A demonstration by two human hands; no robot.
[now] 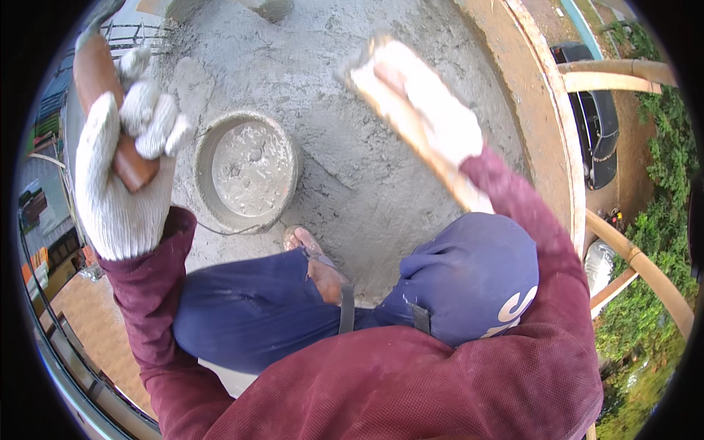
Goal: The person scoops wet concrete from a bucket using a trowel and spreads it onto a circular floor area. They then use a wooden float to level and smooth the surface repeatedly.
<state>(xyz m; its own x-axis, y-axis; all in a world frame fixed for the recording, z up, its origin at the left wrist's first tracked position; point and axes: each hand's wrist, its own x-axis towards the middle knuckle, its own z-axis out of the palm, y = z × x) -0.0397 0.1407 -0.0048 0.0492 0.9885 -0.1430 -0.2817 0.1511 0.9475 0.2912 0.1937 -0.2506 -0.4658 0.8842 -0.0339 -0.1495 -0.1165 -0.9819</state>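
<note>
My left hand (125,176), in a white knit glove, grips the reddish wooden handle (95,70) of a tool whose grey metal end reaches past the upper left edge. At the upper right, my gloved right hand (436,106) holds a long wooden float (407,132) over the wet grey mortar (345,183); both are motion-blurred. Between my hands, nearer the left one, a mortar-coated bucket (283,169) stands on the surface with grey slurry (246,180) inside.
My bare foot (323,279) is below the bucket. A raised edge (551,147) runs along the right, with bamboo poles (653,282), a dark car (595,139) and greenery beyond. Steel bars (136,37) stick out at upper left, with roofs (44,213) below.
</note>
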